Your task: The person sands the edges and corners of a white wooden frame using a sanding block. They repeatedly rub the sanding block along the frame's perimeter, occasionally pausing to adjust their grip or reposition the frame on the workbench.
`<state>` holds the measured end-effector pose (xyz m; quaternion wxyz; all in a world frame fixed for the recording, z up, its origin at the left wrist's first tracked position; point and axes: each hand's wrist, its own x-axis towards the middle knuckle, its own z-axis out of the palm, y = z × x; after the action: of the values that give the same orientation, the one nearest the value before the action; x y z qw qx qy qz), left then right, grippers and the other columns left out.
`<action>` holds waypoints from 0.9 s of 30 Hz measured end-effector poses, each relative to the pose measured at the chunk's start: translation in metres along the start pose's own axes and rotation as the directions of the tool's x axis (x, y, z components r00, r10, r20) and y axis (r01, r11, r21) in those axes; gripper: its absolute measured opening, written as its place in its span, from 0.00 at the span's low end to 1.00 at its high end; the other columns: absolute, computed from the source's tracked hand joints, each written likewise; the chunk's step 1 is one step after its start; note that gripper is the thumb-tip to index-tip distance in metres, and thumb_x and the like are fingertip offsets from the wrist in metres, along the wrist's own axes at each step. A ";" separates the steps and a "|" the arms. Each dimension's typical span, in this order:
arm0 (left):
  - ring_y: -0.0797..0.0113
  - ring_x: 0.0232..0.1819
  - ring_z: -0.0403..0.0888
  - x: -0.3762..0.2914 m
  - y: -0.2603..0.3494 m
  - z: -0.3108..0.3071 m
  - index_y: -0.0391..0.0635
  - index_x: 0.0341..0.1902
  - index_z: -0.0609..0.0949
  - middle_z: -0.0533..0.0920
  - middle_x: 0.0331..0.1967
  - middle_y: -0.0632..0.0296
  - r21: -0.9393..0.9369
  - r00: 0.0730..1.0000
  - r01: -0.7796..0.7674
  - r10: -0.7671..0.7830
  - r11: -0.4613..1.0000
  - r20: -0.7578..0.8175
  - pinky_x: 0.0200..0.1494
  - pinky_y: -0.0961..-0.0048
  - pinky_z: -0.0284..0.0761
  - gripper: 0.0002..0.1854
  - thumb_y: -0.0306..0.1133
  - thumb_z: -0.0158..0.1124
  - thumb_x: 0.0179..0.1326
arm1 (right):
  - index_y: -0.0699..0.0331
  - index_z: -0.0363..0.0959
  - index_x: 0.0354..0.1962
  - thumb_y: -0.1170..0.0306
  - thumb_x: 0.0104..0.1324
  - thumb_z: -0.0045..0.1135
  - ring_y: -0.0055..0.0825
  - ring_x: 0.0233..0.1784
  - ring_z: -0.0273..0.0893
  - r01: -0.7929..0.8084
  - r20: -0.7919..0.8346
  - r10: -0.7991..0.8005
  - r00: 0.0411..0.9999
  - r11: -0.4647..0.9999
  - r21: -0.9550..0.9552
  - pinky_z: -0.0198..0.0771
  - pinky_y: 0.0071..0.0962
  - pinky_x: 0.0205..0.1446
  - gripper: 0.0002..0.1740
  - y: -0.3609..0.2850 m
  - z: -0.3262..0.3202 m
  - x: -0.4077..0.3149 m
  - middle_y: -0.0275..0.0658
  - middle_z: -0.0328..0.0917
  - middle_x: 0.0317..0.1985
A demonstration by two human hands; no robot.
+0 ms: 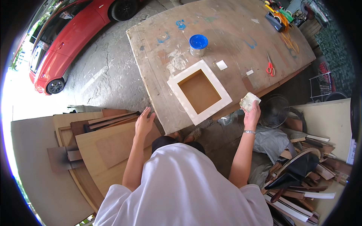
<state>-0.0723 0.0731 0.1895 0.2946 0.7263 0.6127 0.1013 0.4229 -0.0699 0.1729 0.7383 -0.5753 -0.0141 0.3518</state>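
Observation:
My right hand (251,113) grips a flat, whitish block (250,101) with stained faces, raised at the right of the table's near edge. Whether it is a sponge or a sanding pad I cannot tell. My left hand (144,123) is empty, its fingers apart, by the table's left corner. Between the hands, a square white frame (185,97) with a brown recessed middle lies at an angle on the worn wooden table (229,22). Beyond it stands a clear jar with a blue lid (198,42). A white square piece (222,65) lies to the right of the jar.
Red-handled scissors (270,67) and a small white scrap (249,72) lie on the table's right. Tape rolls and an orange cord (287,31) sit at the far right. Plywood sheets (113,149) stand at my left; a fan (274,111) and wood offcuts (308,180) are at my right.

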 end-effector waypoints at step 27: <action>0.76 0.37 0.85 0.045 0.152 -0.117 0.36 0.47 0.85 0.88 0.37 0.61 -0.912 0.706 0.125 0.611 0.390 0.358 0.41 0.76 0.85 0.11 0.33 0.71 0.71 | 0.70 0.79 0.47 0.67 0.77 0.62 0.10 0.37 0.70 0.412 0.311 -0.354 0.882 0.900 -0.144 0.68 0.16 0.42 0.12 -0.029 0.227 -0.281 0.28 0.79 0.36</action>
<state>0.0050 0.1395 0.3579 0.8042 0.5279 0.1915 0.1946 0.1291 -0.0322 0.3825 0.7205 -0.5792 -0.2673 0.2718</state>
